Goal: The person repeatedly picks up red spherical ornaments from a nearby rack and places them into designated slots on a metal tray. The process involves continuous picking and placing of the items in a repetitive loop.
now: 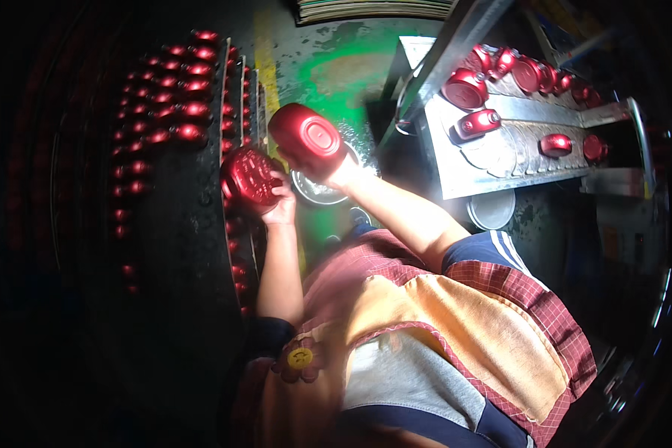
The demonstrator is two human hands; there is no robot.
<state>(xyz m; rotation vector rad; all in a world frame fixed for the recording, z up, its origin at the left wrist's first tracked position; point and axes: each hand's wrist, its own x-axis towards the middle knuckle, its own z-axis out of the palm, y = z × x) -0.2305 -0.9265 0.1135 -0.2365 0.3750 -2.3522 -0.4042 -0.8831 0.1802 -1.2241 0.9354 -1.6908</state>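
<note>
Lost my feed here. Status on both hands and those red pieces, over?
Left hand grips a red metal shell. Right hand holds another red shell, raised. More red shells racked left; nothing blocking.

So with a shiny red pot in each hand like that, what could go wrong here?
The smooth red metal pot in the right hand is held high, so it might slip and dent. The ribbed red metal pot in the left hand sits close beside it; they could knock and scratch. The dark rack of red pots is hard to see.
</note>
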